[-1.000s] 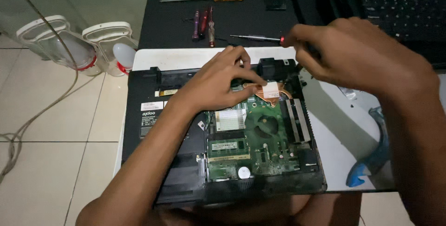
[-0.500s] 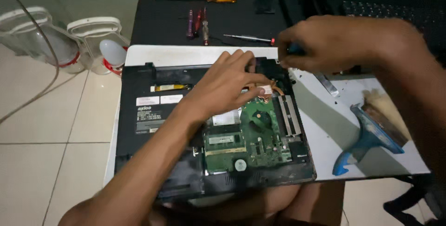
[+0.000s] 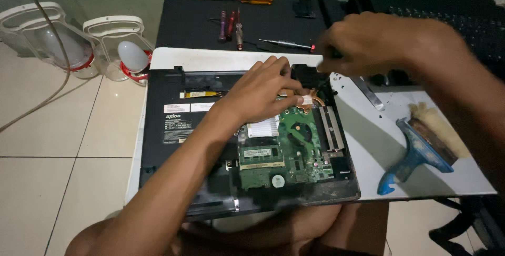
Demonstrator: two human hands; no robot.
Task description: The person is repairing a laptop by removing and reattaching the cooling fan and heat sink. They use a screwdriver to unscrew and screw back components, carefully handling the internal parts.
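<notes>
Laptop (image 3: 173, 129) lies opened before me, board up; my left hand (image 3: 263, 90) presses curled fingers on its copper heatsink (image 3: 307, 101); my right hand (image 3: 363, 43), nearer the far edge, grips a slim screwdriver (image 3: 286, 43) pointing left.

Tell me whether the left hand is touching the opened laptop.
Touching. The head view shows the left hand lying flat on the opened laptop, fingertips pressed onto the copper heatsink with no gap.

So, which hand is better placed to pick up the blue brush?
Probably the right hand: it hovers on the side of the blue brush, while the left hand rests on the open laptop.
</notes>
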